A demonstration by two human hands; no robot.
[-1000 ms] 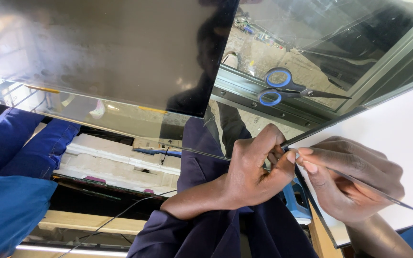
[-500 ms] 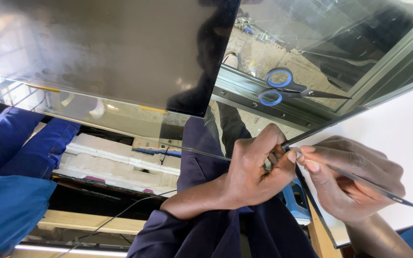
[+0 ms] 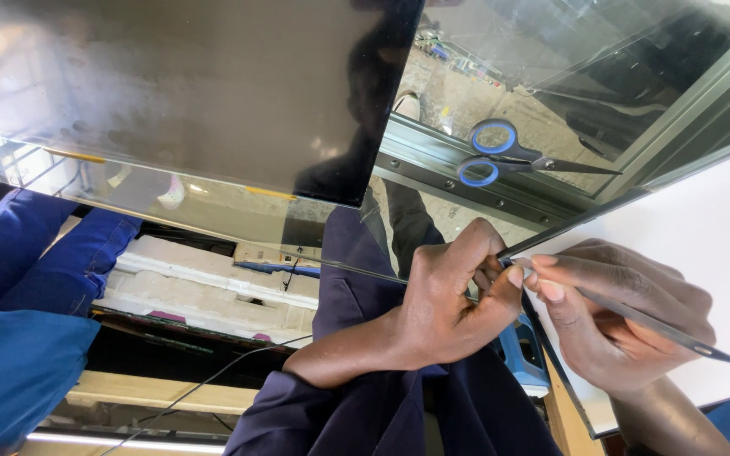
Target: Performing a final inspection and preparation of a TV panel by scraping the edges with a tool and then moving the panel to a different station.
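My left hand (image 3: 454, 308) is closed in a pinch on the near corner of a white flat panel (image 3: 703, 245), where its thin dark edge strip (image 3: 576, 224) ends. My right hand (image 3: 627, 325) lies on the white panel right beside it, fingertips touching my left thumb. It grips a thin grey metal tool (image 3: 678, 333) whose pointed end sticks out to the right. The tool's other end is hidden between my fingers at the corner.
Blue-handled scissors (image 3: 500, 156) lie on a glass sheet in a metal frame (image 3: 500, 198) beyond my hands. A large dark glossy panel (image 3: 187, 93) fills the upper left. Another person's blue sleeve (image 3: 19, 338) is at the left. A blue device (image 3: 527, 359) and a black cable (image 3: 196, 388) lie below.
Both hands stay pinched at the panel's corner. The thin tool's far end has tilted up very slightly.
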